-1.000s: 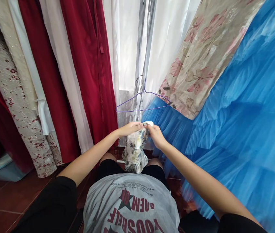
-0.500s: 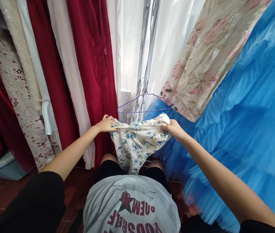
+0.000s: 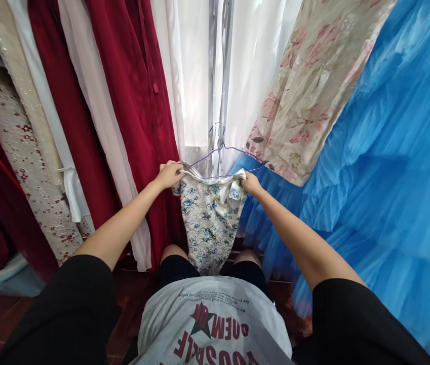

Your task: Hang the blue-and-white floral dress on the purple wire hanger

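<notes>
Between my two hands hangs a white garment (image 3: 210, 218) with blue and green flowers, its short sleeves and neck opening at the top. My left hand (image 3: 169, 174) is closed on its left shoulder by the neckline. At the opposite shoulder, my right hand (image 3: 251, 183) pinches the fabric. A thin purple hanger (image 3: 203, 157) hangs just above, its left end at the neck opening by my left fingers. The hanger's right end sticks out beyond the garment, above my right hand. Whether the left end is inside the garment I cannot tell.
Dark red fabric (image 3: 131, 91) and pale pink fabric (image 3: 93, 101) hang on the left. Metal poles (image 3: 218, 66) stand before white cloth (image 3: 252, 61). To the right hang a beige floral garment (image 3: 306, 101) and a blue tulle skirt (image 3: 389, 203).
The garment's top has been raised to the hanger, and its body now hangs straighter. My hands have come closer together and higher. The view has shifted slightly.
</notes>
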